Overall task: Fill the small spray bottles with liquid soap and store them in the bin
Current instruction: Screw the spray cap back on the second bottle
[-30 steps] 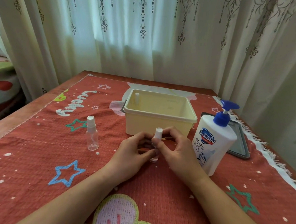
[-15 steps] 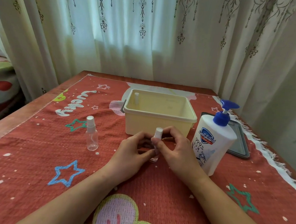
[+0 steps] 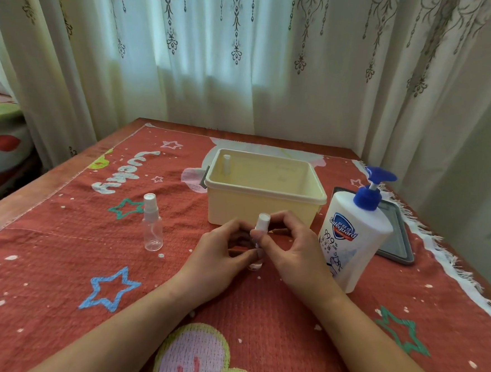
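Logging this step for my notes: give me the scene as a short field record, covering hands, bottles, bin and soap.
left hand: grips held spray bottle's body
right hand: fingers at its white cap
held spray bottle: upright on red cloth
second spray bottle: stands alone, capped, to the left
bin: cream, open, one bottle inside at back left
soap pump bottle: upright, right of the hands

Single head view: looks forward and down, close over hands, table (image 3: pixel 44 259) filling lower frame.
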